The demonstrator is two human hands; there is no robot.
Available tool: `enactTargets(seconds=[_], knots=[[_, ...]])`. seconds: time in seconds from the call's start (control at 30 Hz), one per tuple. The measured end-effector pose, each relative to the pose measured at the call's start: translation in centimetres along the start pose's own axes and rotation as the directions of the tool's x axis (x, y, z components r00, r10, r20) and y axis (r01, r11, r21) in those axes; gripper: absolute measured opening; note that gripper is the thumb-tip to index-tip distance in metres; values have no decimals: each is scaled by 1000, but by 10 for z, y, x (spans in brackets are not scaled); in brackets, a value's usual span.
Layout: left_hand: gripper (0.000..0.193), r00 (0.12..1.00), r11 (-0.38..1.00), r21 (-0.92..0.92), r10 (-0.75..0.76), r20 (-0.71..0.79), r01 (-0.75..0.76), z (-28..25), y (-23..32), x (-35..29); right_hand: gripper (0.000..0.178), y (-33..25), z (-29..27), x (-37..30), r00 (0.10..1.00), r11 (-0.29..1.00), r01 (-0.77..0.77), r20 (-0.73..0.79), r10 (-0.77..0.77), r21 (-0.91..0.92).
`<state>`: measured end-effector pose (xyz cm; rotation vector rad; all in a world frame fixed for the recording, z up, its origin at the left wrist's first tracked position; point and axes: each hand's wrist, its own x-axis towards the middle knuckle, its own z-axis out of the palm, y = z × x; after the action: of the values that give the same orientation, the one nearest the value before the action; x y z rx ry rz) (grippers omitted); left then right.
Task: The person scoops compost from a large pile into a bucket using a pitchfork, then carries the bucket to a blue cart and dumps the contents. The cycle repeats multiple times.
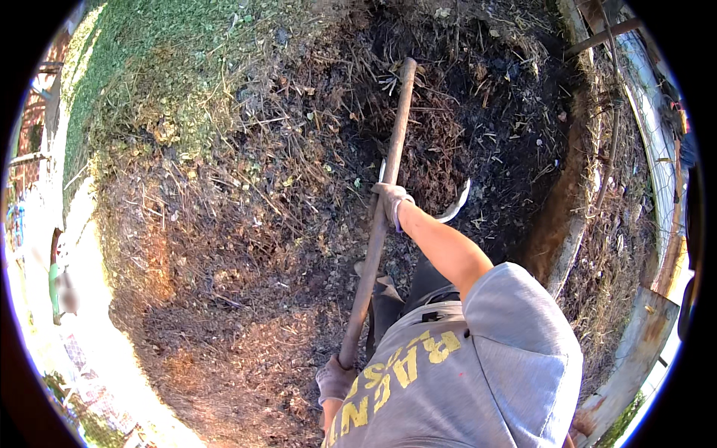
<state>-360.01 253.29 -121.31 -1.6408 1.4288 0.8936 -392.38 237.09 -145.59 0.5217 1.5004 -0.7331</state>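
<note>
- The wooden handle [374, 246] is in front of the body, over dark, loose plant litter [254, 194].
- To manage it well, a firm two-handed grip with the hands set well apart should give leverage; the near end is best guided clear of the dark trousers [427, 282].
- Its long axis runs from the lower left, by the shirt, up and slightly rightward; the far end points away from the person. That end looks blunt, and I cannot make out a tool head.
- The right hand [392, 200], gloved, grasps the handle around its middle.
- The left hand [335, 379], also gloved, is wrapped around the near end; the shirt hides part of that arm.
- A pale curved strip [457, 203] lies just right of the right hand; whether it joins the handle, I cannot tell.
- Farther right stands a brown edging [559, 205]; greener litter [149, 67] spreads at upper left.
</note>
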Motion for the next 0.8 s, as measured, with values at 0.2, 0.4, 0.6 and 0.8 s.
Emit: enactTargets(seconds=[0.2, 0.4, 0.6, 0.8], knots=[[53, 996, 997, -71, 30, 79, -24, 21, -21, 5, 20, 13, -6, 29, 968, 909, 183, 91, -232, 375], [49, 990, 986, -108, 135, 37, -130, 78, -150, -21, 17, 104, -20, -77, 993, 973, 111, 22, -118, 202], [39, 978, 978, -61, 196, -65, -200, 149, -169, 48, 16, 105, -52, -96, 981, 923, 193, -55, -186, 334], [34, 924, 931, -133, 303, -233, -339, 114, -32, 102, 17, -25, -94, -85, 874, 819, 483, -120, -470, 310]])
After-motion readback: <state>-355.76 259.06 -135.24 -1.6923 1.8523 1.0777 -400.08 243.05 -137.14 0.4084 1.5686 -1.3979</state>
